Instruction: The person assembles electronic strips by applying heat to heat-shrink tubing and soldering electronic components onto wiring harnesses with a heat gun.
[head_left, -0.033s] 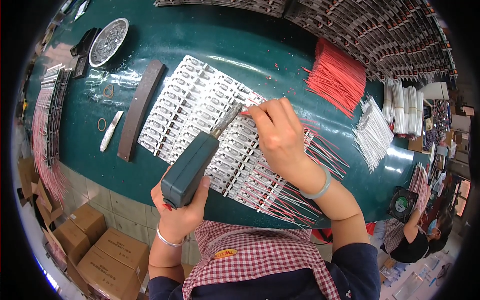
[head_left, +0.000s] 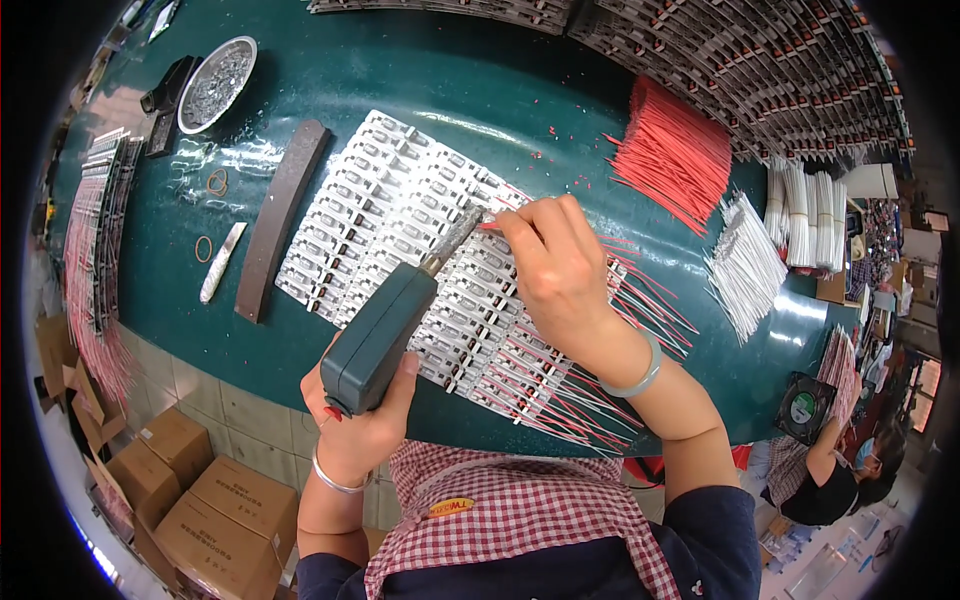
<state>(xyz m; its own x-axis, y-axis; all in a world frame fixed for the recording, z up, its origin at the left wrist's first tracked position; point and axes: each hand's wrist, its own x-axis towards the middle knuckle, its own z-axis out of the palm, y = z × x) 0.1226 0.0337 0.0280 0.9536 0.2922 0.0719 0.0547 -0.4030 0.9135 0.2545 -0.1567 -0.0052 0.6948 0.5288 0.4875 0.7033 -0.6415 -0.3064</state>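
Note:
My left hand (head_left: 365, 425) is closed around the dark green body of a gun-shaped tool (head_left: 378, 340). The tool's grey, rough-looking nozzle points up and to the right, its tip over a panel of white plastic modules (head_left: 375, 200). Beside that tip, my right hand (head_left: 555, 255) pinches the end of a thin red wire (head_left: 488, 226) against the panel; its fingers hide most of the wire. Red and white wires (head_left: 570, 405) stick out from the panel's right part, while its left part shows bare modules in rows.
A dark bar (head_left: 283, 220) lies left of the panel, near a white wrapped stick (head_left: 222, 262) and a metal bowl (head_left: 218, 85) of small parts. Red wires (head_left: 675, 150) and white wires (head_left: 746, 265) are heaped at right. Stacked modules (head_left: 740, 70) stand behind. A co-worker (head_left: 835, 470) is at far right.

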